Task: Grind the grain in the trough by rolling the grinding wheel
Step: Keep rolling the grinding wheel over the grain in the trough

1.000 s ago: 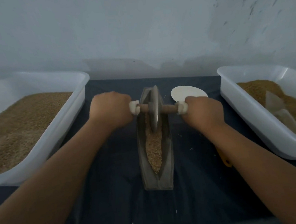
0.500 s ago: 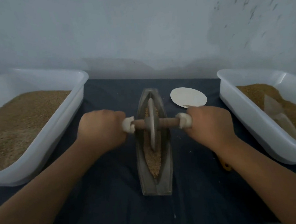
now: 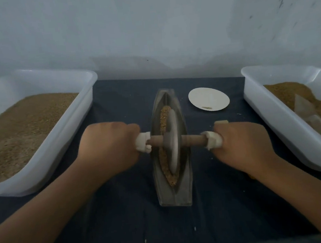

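Observation:
A narrow boat-shaped metal trough (image 3: 181, 119) lies lengthwise on the dark cloth at the centre. Brown grain (image 3: 163, 117) fills its groove. The grey grinding wheel (image 3: 172, 143) stands upright in the groove at about the middle of the trough, on a wooden axle (image 3: 192, 138) with white-wrapped ends. My left hand (image 3: 109, 147) grips the left end of the axle. My right hand (image 3: 242, 144) grips the right end. Both fists are curled tight, hiding the handle ends.
A white tub (image 3: 86, 93) of brown grain stands at the left. Another white tub (image 3: 267, 99) at the right holds grain and a pale scoop. A small white plate (image 3: 208, 99) lies behind the right hand. A pale wall rises at the back.
Both hands have pulled the wheel toward me along the trough, from its far end to about the middle. Grain now shows beyond the wheel.

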### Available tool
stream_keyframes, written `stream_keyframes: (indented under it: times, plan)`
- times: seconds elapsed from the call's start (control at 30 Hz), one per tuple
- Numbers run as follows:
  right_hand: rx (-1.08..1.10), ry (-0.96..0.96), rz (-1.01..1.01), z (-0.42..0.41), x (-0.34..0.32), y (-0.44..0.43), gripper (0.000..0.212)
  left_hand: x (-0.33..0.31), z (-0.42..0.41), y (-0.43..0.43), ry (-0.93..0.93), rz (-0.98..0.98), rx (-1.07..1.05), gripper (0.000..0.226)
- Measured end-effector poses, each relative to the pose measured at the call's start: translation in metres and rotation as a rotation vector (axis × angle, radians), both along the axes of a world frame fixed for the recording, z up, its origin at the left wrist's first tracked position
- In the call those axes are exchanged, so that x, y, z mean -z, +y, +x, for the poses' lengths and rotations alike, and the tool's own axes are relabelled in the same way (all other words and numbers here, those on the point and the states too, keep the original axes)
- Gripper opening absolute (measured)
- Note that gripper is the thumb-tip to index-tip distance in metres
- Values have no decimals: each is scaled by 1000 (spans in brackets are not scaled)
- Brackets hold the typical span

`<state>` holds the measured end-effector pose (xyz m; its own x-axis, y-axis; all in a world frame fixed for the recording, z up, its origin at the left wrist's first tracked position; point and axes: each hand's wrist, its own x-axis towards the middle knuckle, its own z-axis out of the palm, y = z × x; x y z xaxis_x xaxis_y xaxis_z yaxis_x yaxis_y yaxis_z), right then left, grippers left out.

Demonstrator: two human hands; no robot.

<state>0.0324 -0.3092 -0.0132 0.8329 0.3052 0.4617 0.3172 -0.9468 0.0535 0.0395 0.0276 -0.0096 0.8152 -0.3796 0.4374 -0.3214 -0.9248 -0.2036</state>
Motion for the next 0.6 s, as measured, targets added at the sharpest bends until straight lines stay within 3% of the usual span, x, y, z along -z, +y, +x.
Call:
stream_keyframes:
  times: [0.23,0.4,0.6]
  plan:
    - [216,64,-29,87,-3,17,32,-20,86,-26,92,-3,-149,27]
    - [187,92,-8,80,-11,18,43,-19,80,-25,78,-13,-155,31]
    - [3,-85,-120,10,-12,7,36,11,-1,8,37,-41,-57,46]
